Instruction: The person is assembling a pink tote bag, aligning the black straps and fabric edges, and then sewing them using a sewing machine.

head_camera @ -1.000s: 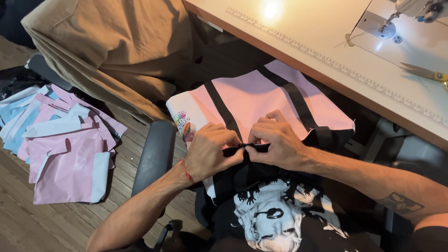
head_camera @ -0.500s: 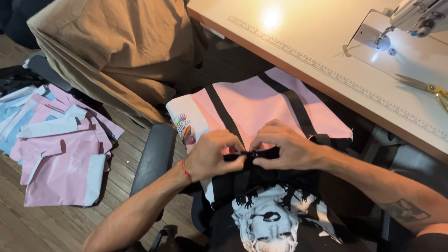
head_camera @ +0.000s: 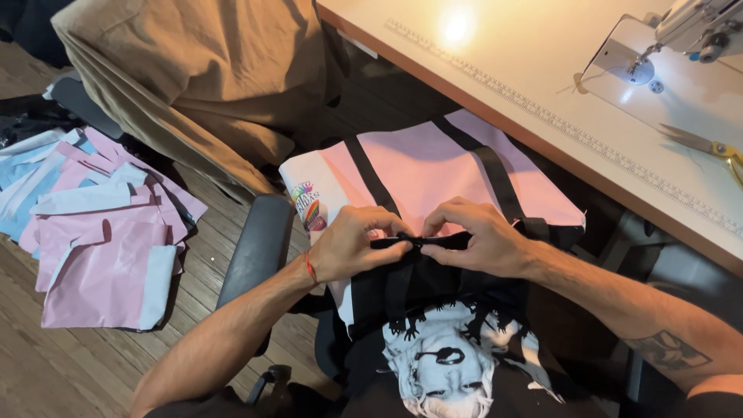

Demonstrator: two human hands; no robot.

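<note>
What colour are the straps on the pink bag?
Black straps on the pink bag, clearest in the head view.

The pink bag (head_camera: pixel 433 166) carries black straps, with a white side panel bearing a rainbow-coloured print at nine o'clock. Pink and pale blue cut pieces (head_camera: pixel 101 224) lie farther at nine. Tan cloth (head_camera: pixel 209 70) drapes at eleven (plain, unpatterned).

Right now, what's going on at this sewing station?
A seated person holds a black strip pinched between the left hand and right hand, over a pink bag with black straps lying on the lap. The sewing machine and scissors sit untouched on the table. Pink and blue fabric pieces lie on the floor.
</note>
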